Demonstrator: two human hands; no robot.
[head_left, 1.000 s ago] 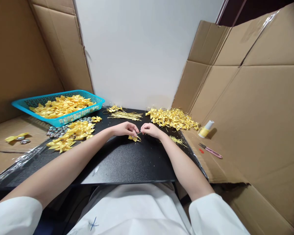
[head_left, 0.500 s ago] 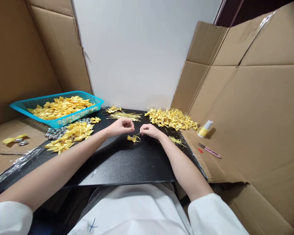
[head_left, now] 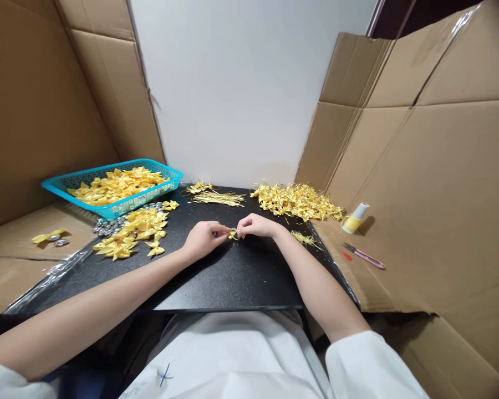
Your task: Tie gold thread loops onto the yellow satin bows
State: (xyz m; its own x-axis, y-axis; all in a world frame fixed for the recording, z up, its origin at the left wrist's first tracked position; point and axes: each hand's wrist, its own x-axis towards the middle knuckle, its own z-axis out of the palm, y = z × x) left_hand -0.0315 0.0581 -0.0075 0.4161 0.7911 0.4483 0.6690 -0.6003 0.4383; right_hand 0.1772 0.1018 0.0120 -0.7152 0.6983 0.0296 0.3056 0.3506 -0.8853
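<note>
Over the middle of the black table (head_left: 216,282), a small yellow ribbon bow (head_left: 233,235) with a thin gold tie is mostly covered by my fingers. My left hand (head_left: 207,239) is closed, its thumb and fingers gripping the bow from the left. My right hand (head_left: 256,226) pinches the gold tie at the bow's right side. Behind my hands lies a bundle of cut gold ties (head_left: 220,198). To the left are loose yellow bows (head_left: 143,224) and silver beads (head_left: 107,226).
A blue basket (head_left: 141,200) full of yellow bows stands back left. At the back right is a heap of tied bows (head_left: 297,200), with thread scraps (head_left: 305,239) nearer. A yellow thread spool (head_left: 355,218) and pink-handled snips (head_left: 368,257) lie right. Cardboard walls (head_left: 449,183) flank the table.
My left hand has come down and right and now grips the bow that lay on the table. My right hand has moved slightly down beside it. The view has shifted a little.
</note>
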